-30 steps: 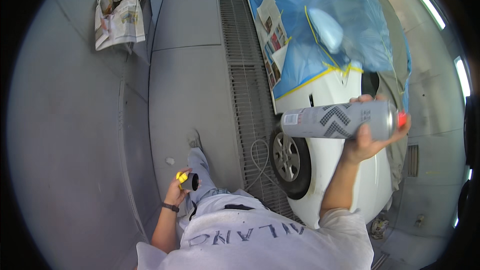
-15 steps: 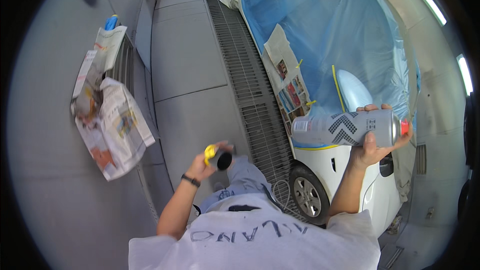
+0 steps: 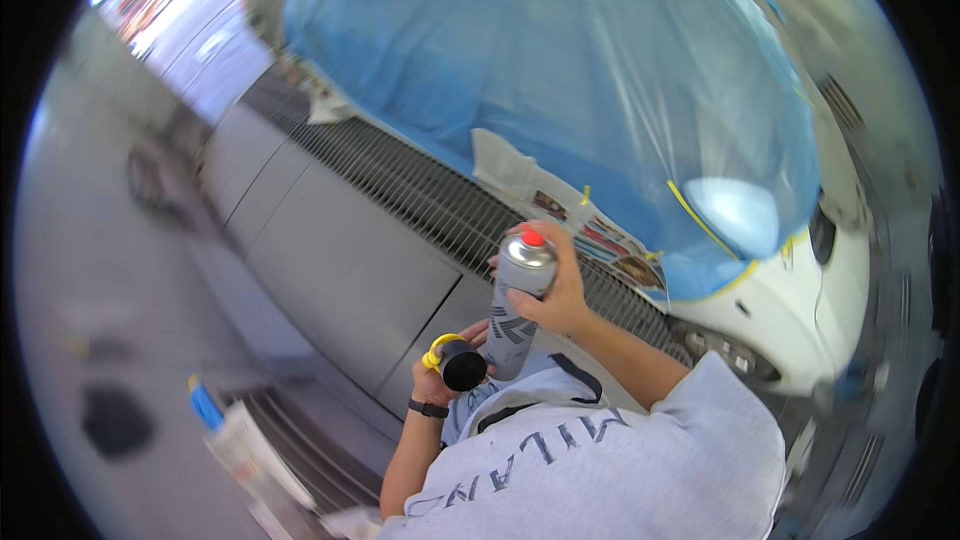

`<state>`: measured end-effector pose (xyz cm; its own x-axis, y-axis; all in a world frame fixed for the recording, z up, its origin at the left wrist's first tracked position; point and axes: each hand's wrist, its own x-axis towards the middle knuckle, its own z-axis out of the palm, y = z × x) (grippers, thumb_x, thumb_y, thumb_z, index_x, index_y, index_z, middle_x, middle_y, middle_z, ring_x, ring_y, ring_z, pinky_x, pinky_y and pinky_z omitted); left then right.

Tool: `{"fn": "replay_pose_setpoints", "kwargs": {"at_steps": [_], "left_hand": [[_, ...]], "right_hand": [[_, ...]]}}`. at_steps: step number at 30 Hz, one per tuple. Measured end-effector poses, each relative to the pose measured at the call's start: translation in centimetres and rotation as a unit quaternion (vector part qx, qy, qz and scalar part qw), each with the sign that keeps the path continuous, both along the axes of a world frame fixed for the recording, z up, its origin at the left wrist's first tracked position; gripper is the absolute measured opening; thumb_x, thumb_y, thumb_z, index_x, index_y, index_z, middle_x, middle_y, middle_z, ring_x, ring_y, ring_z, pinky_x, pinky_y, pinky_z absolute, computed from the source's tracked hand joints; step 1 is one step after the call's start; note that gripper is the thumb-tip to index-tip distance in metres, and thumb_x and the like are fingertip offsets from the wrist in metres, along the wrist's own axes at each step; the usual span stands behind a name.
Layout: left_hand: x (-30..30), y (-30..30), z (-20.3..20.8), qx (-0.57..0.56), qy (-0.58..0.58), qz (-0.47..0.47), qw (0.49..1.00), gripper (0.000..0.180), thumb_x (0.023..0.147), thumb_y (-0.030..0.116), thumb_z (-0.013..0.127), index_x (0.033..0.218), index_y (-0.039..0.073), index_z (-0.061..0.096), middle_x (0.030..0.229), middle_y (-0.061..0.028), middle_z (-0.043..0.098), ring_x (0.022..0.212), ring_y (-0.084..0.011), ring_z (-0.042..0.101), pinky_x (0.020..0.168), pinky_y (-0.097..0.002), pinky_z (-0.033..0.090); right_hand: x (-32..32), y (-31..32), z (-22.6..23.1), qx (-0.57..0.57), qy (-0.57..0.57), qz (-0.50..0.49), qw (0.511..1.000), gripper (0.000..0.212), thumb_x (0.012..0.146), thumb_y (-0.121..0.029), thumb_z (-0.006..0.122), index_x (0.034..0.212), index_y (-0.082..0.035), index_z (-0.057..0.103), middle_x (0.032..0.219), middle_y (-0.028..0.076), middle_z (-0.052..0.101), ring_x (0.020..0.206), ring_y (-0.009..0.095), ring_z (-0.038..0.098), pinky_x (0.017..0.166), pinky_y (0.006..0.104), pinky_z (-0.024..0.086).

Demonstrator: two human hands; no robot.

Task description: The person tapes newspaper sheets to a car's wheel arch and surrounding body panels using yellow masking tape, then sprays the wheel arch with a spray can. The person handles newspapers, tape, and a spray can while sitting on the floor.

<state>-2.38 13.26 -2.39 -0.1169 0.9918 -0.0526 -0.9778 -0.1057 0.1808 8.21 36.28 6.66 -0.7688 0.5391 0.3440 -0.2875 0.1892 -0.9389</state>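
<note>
My right hand (image 3: 562, 292) is wrapped round the upper part of a grey spray can (image 3: 509, 332). The can stands nearly upright in front of my body, its red nozzle (image 3: 533, 237) at the top. Close to its lower end, my left hand (image 3: 428, 383) is closed round a round black cap (image 3: 464, 368). A bright yellow piece (image 3: 437, 349) sits against the cap in that same hand; it looks like tape, though its exact kind is unclear. The left fingers reach behind the can's lower side, and I cannot tell whether they touch it.
Ahead and to the right stands a white car (image 3: 800, 310) draped in blue plastic sheeting (image 3: 560, 70), with newspaper (image 3: 520, 175) and yellow tape (image 3: 700, 220) along its edge. A floor grate (image 3: 390, 165) runs beside it. Newspaper-covered items (image 3: 260, 450) are at lower left.
My right hand has brought the spray can from the right to the middle and turned it from lying sideways to upright, near my left hand. The view has swung round.
</note>
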Motion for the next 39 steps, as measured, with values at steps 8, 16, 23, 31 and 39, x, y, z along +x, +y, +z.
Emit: {"fn": "replay_pose_setpoints", "kwargs": {"at_steps": [8,16,23,31,39], "left_hand": [[-16.1,6.4,-6.8,-0.152,0.130,-0.266,0.943,0.088,0.083,0.045,0.058,0.155,-0.003,0.042,0.159,-0.0253,0.043,0.123,-0.0450,0.064,0.099,-0.0571,0.057],[-22.5,12.7,-7.3,-0.211,0.165,-0.477,0.837,0.050,0.101,0.036,0.052,0.135,0.000,0.058,0.129,-0.0292,0.066,0.115,-0.0577,0.064,0.096,-0.0668,0.055],[-17.9,15.1,-9.2,-0.171,0.200,-0.677,0.688,0.052,0.105,0.026,0.045,0.149,-0.001,0.047,0.156,-0.0232,0.047,0.137,-0.0466,0.051,0.117,-0.0684,0.038],[-17.6,16.0,-24.5,-0.092,0.503,-0.733,0.449,0.056,0.101,0.017,0.057,0.154,0.006,0.043,0.149,-0.0148,0.054,0.129,-0.0380,0.060,0.112,-0.0471,0.047],[-11.9,13.5,-42.7,0.252,0.571,-0.781,-0.017,0.074,0.083,0.030,0.079,0.146,0.006,0.051,0.138,-0.0212,0.061,0.117,-0.0414,0.065,0.099,-0.0432,0.053]], "right_hand": [[-3.4,-1.6,-3.7,0.063,-0.024,-0.377,0.924,0.083,0.075,0.003,0.074,0.148,-0.012,0.038,0.136,0.013,0.054,0.117,0.024,0.064,0.102,0.0400,0.050],[-6.9,-8.7,-2.9,0.101,-0.178,-0.642,0.739,0.087,0.079,-0.010,0.083,0.151,-0.006,0.036,0.136,0.018,0.054,0.123,0.031,0.062,0.106,0.0423,0.049],[3.3,-9.9,-8.7,-0.149,-0.074,-0.758,0.630,0.091,0.076,-0.015,0.082,0.155,-0.007,0.037,0.139,0.015,0.056,0.130,0.028,0.056,0.110,0.0414,0.046],[8.9,-11.6,-31.5,-0.136,-0.220,-0.838,0.480,0.082,0.080,-0.019,0.079,0.150,-0.006,0.038,0.127,0.016,0.063,0.101,0.023,0.069,0.086,0.0395,0.059],[1.1,-8.8,-57.1,-0.313,-0.047,-0.729,0.607,0.095,0.076,-0.015,0.084,0.158,-0.009,0.035,0.141,0.016,0.060,0.134,0.029,0.055,0.114,0.0451,0.043]]}}
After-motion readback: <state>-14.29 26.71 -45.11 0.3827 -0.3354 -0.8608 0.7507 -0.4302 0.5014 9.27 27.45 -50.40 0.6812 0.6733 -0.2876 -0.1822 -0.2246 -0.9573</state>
